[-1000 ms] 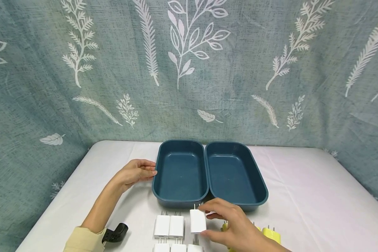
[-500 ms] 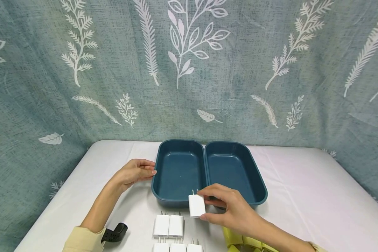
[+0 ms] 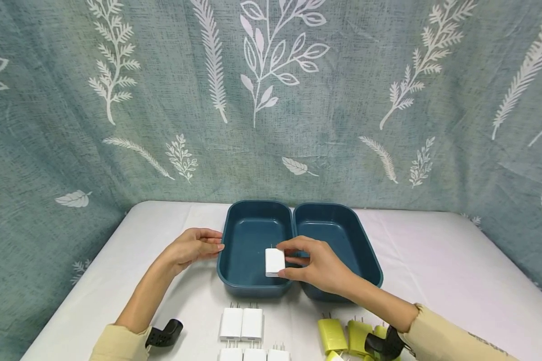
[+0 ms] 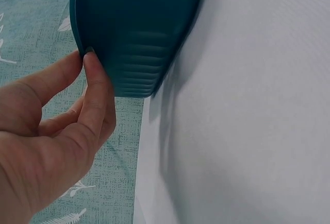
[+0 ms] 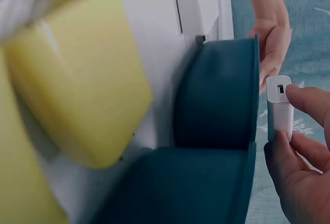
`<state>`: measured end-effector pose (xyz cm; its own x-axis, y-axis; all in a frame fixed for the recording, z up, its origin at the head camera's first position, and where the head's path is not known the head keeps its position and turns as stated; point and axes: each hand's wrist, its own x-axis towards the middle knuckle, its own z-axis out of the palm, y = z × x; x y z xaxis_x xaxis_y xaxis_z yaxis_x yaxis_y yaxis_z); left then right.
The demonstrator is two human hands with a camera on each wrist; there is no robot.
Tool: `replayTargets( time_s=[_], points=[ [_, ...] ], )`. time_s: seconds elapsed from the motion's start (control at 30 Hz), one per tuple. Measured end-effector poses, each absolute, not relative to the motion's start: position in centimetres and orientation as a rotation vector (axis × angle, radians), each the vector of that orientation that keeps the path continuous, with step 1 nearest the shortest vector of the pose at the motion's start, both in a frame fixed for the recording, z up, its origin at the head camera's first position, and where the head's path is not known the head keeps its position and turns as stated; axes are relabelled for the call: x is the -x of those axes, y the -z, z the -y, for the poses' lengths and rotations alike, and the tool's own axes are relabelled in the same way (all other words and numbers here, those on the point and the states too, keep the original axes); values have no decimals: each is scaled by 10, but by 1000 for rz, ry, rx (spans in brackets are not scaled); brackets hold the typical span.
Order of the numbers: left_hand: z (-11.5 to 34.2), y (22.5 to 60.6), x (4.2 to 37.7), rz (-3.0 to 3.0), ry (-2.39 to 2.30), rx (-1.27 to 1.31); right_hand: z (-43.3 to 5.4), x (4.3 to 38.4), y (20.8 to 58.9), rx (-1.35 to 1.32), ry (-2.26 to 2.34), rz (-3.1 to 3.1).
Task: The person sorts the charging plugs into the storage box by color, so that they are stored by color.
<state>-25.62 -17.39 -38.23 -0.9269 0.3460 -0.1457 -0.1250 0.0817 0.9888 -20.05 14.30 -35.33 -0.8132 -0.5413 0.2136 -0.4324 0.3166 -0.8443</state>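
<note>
In the head view, a white USB wall charger (image 3: 274,261) is over the near right part of the left blue bin (image 3: 244,255), prongs pointing away. My right hand (image 3: 318,263) pinches it between thumb and fingertips from the right. The right wrist view shows the USB port on the end of this charger (image 5: 281,113), with the thumb and fingers on its sides. On the far side, my left hand (image 3: 196,249) holds the left bin's outer rim. Seen from the left wrist, thumb and fingers pinch the rim of that blue bin (image 4: 129,18).
A second blue bin (image 3: 331,230) stands against the left one's right side, partly behind my right forearm. Several white chargers (image 3: 231,325) stand in rows in front. Yellow chargers (image 3: 331,336) lie at the front right, near a black wrist mount (image 3: 385,345).
My right hand has carried the white charger up from beside the white rows, away from me, to over the left bin. The left hand has stayed at the rim.
</note>
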Motion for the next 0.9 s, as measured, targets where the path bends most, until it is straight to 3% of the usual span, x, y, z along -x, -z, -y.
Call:
replayTargets(
  time_s=[0.47, 0.9],
  points=[
    [174, 382, 255, -2013, -1901, -227, -97, 239, 359, 941, 1384, -2525],
    [175, 382, 255, -2002, -1901, -226, -69, 249, 366, 854, 1246, -2541]
  ],
)
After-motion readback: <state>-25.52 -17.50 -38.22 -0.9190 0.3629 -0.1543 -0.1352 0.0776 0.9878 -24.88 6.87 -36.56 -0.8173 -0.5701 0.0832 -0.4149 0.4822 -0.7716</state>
